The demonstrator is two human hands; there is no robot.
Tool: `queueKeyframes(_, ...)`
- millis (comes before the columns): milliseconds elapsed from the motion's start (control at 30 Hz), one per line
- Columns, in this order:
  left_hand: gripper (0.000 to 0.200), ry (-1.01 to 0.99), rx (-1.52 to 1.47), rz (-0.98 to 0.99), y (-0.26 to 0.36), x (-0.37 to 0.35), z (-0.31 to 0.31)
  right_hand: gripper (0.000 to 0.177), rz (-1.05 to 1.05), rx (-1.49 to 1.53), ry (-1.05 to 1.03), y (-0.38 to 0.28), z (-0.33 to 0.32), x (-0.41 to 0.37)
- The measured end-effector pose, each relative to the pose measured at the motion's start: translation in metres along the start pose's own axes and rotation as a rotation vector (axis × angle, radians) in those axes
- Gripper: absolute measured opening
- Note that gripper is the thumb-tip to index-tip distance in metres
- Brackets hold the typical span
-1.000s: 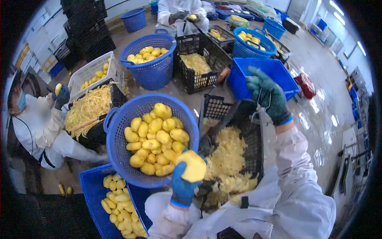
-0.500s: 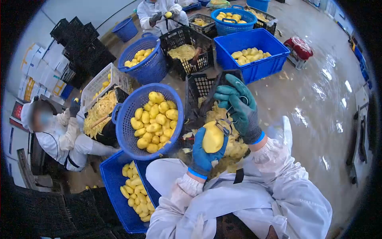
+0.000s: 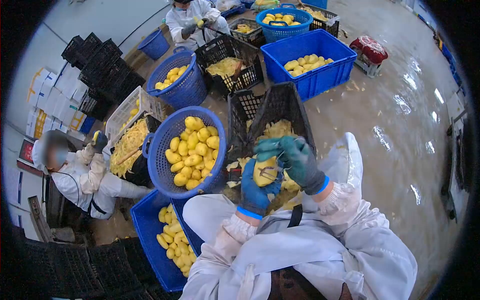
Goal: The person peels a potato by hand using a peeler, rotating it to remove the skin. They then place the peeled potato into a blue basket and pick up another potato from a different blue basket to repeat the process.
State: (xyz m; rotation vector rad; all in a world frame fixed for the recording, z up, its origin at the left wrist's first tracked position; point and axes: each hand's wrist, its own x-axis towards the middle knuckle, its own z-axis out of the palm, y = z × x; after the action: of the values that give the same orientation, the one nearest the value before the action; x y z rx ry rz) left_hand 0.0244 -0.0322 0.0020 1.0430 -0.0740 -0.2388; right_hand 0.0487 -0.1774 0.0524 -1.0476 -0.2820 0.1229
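In a blue glove, my left hand [image 3: 254,194] is wrapped round a yellow peeled potato [image 3: 262,176]. My right hand [image 3: 301,162], in a green and grey glove, is closed on a peeler [image 3: 270,171]; its metal head lies over the potato's upper face, and the grip is hidden by the fingers. Beneath both hands, pale peelings [image 3: 279,129] fill part of a black crate [image 3: 287,96]. To the left of my hands stands a blue round basket [image 3: 223,131] of yellow potatoes [image 3: 193,150].
A blue bin [image 3: 145,245] with potatoes is at my left knee. Ahead is a larger blue bin [image 3: 320,75], beside a red-topped stool [image 3: 370,52]. Co-workers sit at left [image 3: 85,172] and ahead [image 3: 197,20]. The floor [image 3: 385,125] looks wet.
My right hand has come down and left, bringing the peeler onto the potato. My left hand still holds the potato, now partly covered. The camera view has shifted slightly.
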Motion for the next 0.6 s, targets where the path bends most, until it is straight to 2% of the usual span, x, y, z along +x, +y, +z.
queueKeyframes(33,0.04,-0.04,-0.258,-0.097,0.001,-0.001,-0.004,0.039,-0.001,-0.09,-0.025,0.004,-0.002,0.0)
queueKeyframes(100,0.041,-0.035,-0.518,-0.225,0.002,-0.003,-0.006,0.037,-0.011,-0.272,-0.073,0.011,-0.005,0.001)
queueKeyframes(200,0.041,0.075,-0.441,-0.264,0.008,-0.004,-0.006,0.034,0.01,-0.241,0.032,0.023,-0.019,0.006)
queueKeyframes(233,0.04,0.103,-0.36,-0.242,0.015,-0.005,-0.003,0.033,-0.14,-0.248,0.093,0.026,-0.035,0.01)
queueKeyframes(267,0.039,0.197,-0.603,-0.331,0.023,-0.003,0.003,0.033,-0.293,-0.253,0.157,0.033,-0.059,0.018)
queueKeyframes(300,0.039,0.289,-0.845,-0.418,0.03,-0.001,0.008,0.032,-0.302,-0.209,0.167,0.029,-0.057,0.02)
queueKeyframes(333,0.038,0.286,-0.833,-0.44,0.027,0.001,0.005,0.031,-0.313,-0.165,0.177,0.024,-0.054,0.022)
queueKeyframes(367,0.038,0.188,-0.813,-0.426,0.023,0.004,0.001,0.03,-0.324,-0.121,0.186,0.019,-0.052,0.023)
queueKeyframes(400,0.037,0.093,-0.792,-0.415,0.024,0.005,0.0,0.03,-0.25,-0.213,0.167,0.007,-0.019,0.007)
queueKeyframes(433,0.036,-0.003,-0.767,-0.407,0.024,0.005,0.001,0.03,-0.223,-0.242,0.134,0.012,-0.027,0.008)
queueKeyframes(467,0.032,0.091,-0.811,-0.404,0.022,0.003,0.005,0.03,-0.196,-0.272,0.101,0.016,-0.034,0.009)
queueKeyframes(500,0.033,0.1,-0.699,-0.332,0.019,0.005,0.005,0.031,-0.17,-0.302,0.067,0.021,-0.042,0.009)
queueKeyframes(567,0.034,0.136,-0.515,-0.23,0.016,0.007,0.006,0.032,-0.364,-0.261,0.205,0.03,-0.072,0.027)
queueKeyframes(600,0.035,0.163,-0.439,-0.206,0.02,0.008,0.011,0.031,-0.211,0.22,0.2,0.023,-0.067,0.023)
